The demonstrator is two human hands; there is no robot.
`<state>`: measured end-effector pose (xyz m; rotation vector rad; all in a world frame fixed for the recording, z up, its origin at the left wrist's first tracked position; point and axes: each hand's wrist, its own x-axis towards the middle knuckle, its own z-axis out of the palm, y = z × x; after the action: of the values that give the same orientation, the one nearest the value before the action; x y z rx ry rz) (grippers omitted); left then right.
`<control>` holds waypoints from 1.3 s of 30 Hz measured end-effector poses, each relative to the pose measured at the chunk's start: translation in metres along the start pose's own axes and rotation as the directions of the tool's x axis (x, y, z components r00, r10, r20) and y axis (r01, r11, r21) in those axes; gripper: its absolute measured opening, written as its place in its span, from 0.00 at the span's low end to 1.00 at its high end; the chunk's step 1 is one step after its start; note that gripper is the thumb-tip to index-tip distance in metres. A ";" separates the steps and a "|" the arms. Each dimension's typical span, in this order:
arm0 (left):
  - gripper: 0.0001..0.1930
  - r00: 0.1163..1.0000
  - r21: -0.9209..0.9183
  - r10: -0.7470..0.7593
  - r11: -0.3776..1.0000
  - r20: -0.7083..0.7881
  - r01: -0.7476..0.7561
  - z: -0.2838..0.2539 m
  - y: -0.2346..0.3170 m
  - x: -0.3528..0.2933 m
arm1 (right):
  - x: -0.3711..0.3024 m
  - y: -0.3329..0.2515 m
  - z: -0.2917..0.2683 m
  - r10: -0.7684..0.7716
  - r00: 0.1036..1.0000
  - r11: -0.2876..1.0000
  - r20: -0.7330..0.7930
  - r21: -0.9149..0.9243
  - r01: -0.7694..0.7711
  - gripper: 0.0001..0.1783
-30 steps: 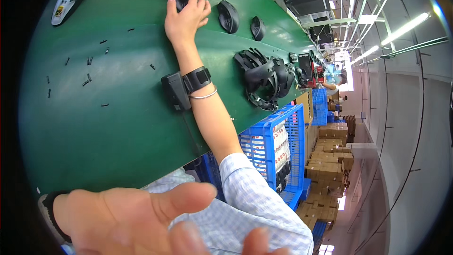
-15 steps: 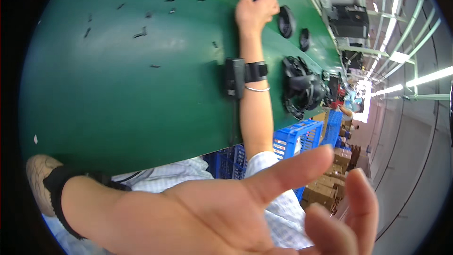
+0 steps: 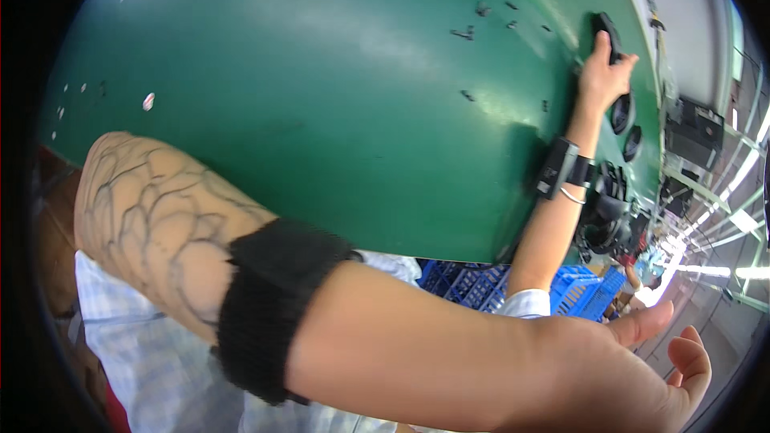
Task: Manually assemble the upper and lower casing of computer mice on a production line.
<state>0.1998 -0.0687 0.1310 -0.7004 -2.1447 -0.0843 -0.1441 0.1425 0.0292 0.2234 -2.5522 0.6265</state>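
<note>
My right arm reaches out to the far right of the green table, a black device strapped at the wrist. There my right hand (image 3: 607, 80) is closed on a dark curved plastic part (image 3: 605, 30), thumb on the near left side. Two more black rounded parts, a nearer one (image 3: 622, 115) and a smaller one (image 3: 633, 143), lie just beyond that hand. My left forearm, wearing a wide black band, crosses the lower picture from the left. Its hand (image 3: 634, 377) hangs near the lower right, off the table, thumb and curled fingers apart with nothing visible between them.
Small black pieces (image 3: 465, 34) are scattered over the green tabletop (image 3: 345, 136). Several pale bits (image 3: 148, 102) lie at its left. A heap of black parts (image 3: 607, 212) sits at the right end. Blue crates (image 3: 465, 282) stand below the front edge.
The view has swung left, so the table and right arm appear farther right. My left hand shows farther right, with more of its forearm in view. The right hand keeps its grip on the dark part.
</note>
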 end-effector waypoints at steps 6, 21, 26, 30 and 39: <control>0.13 0.994 -0.075 0.058 0.995 -0.089 -0.065 0.007 0.003 0.014 | -0.001 -0.001 -0.002 -0.011 1.000 0.999 -0.021 -0.041 0.010 0.50; 0.11 0.863 -0.205 0.099 0.952 -0.495 -0.227 0.036 0.026 0.091 | -0.018 -0.018 0.000 0.042 0.999 0.999 -0.009 0.023 -0.042 0.49; 0.11 0.813 -0.226 0.105 0.933 -0.573 -0.280 0.039 0.031 0.111 | -0.014 -0.016 -0.003 0.032 0.999 0.999 0.015 0.041 -0.033 0.48; 0.10 0.781 -0.232 0.118 0.918 -0.613 -0.322 0.041 0.036 0.130 | -0.021 -0.023 0.012 0.063 0.998 0.994 0.025 0.088 -0.065 0.48; 0.09 0.880 -0.280 0.192 0.899 -0.435 -0.335 0.048 0.039 0.115 | -0.010 0.004 -0.002 0.033 0.998 0.999 0.047 -0.039 -0.031 0.48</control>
<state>0.1300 0.0306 0.1803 -1.0824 -1.6354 -0.4314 -0.1356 0.1474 0.0241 0.1871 -2.6161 0.5901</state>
